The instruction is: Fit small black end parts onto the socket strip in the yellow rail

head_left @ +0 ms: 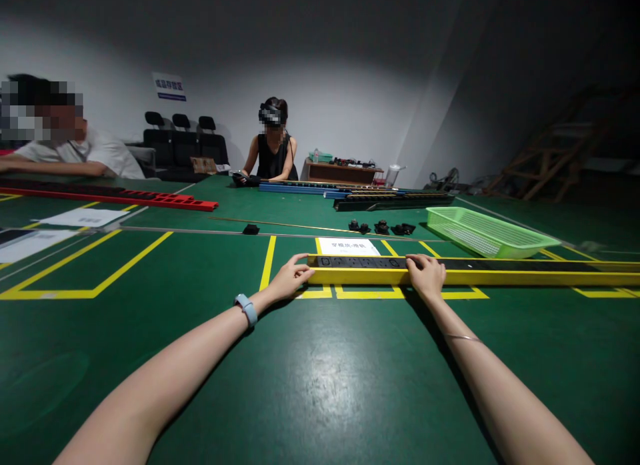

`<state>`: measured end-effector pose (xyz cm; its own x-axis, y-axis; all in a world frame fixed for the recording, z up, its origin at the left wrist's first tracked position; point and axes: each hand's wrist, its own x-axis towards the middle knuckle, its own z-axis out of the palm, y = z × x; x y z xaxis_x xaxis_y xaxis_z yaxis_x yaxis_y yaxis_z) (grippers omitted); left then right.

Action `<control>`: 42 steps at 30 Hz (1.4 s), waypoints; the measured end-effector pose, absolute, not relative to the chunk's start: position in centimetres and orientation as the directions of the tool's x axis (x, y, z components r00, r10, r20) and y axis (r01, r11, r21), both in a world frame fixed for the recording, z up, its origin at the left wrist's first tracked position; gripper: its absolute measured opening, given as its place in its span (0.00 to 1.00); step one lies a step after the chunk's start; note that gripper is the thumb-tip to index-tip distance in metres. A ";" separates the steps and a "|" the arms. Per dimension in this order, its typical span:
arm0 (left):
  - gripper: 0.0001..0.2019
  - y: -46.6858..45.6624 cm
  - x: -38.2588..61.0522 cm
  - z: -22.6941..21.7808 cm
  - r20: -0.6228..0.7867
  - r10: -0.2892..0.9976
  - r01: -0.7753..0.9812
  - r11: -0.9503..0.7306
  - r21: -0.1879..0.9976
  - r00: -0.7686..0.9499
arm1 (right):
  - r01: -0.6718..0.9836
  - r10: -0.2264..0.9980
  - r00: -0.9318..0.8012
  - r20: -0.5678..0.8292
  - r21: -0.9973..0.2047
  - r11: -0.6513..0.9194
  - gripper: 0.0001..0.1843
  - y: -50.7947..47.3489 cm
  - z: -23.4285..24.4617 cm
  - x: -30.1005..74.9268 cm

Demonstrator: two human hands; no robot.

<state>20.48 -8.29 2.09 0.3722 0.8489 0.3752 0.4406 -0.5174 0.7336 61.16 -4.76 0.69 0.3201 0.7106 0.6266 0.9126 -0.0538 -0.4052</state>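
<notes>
A long yellow rail [360, 276] lies across the green table, its channel lined with black socket modules [360, 261]. At the rail's left end, my left hand [290, 277] grips the end with thumb and fingers; a pale blue watch is on that wrist. Farther right, my right hand [427, 273] is closed over the rail, its fingertips on the black modules inside the channel. A thin bracelet circles the right wrist. Beyond the rail's left part lies a white printed label [349, 247].
Behind the rail sit a light green basket [485, 233], several small black parts [381, 227] and a single black piece [251, 229]. Blue rails [293, 189], a black rail [393, 201] and a red rail [165, 199] lie farther back. Two people sit across the table.
</notes>
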 end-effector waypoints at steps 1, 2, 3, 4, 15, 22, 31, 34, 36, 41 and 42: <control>0.22 -8.3 20.5 2.1 0.376 0.848 0.444 -0.519 0.731 0.373 | 0.910 0.711 0.325 0.624 -0.410 -0.057 0.19 -4.7 0.7 61.4; 0.22 -8.3 20.5 2.2 0.377 0.847 0.446 -0.520 0.728 0.374 | 0.908 0.713 0.330 0.619 -0.414 -0.061 0.19 -4.6 0.8 61.6; 0.22 -8.4 20.5 2.3 0.377 0.846 0.446 -0.523 0.726 0.377 | 0.907 0.717 0.332 0.613 -0.417 -0.064 0.19 -4.6 0.8 61.8; 0.22 -8.4 20.6 2.3 0.377 0.845 0.446 -0.524 0.725 0.379 | 0.906 0.725 0.331 0.604 -0.418 -0.065 0.19 -4.5 1.0 62.0; 0.23 -8.3 20.5 2.2 0.377 0.846 0.452 -0.524 0.722 0.378 | 0.904 0.809 0.325 0.489 -0.413 -0.114 0.24 -4.7 2.5 62.3; 0.22 -8.3 20.4 2.1 0.380 0.844 0.454 -0.527 0.719 0.378 | 0.915 0.831 0.298 0.469 -0.388 -0.109 0.21 -4.3 2.8 62.7; 0.22 -8.3 20.4 2.2 0.393 0.840 0.458 -0.536 0.709 0.374 | 0.934 0.869 0.252 0.426 -0.341 -0.104 0.21 -3.6 2.8 63.7; 0.22 -8.3 20.5 2.1 0.395 0.838 0.450 -0.538 0.713 0.376 | 0.939 0.899 0.199 0.389 -0.337 -0.062 0.22 -3.4 2.9 64.5; 0.22 -8.3 20.5 2.1 0.388 0.842 0.451 -0.531 0.717 0.375 | 0.942 0.914 0.163 0.371 -0.335 -0.032 0.23 -3.4 3.0 65.0; 0.21 -8.2 20.5 2.1 0.383 0.845 0.453 -0.527 0.719 0.374 | 0.948 0.931 0.118 0.346 -0.319 -0.002 0.21 -3.3 3.2 65.2; 0.21 -8.2 20.5 2.1 0.384 0.843 0.453 -0.529 0.717 0.377 | 0.948 0.932 0.119 0.343 -0.317 -0.004 0.21 -3.3 3.2 65.2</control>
<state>20.51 -8.24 2.13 0.3771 0.8430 0.3836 0.4531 -0.5291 0.7174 65.19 -3.33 3.18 0.1186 0.9319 0.3429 0.9483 -0.0039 -0.3174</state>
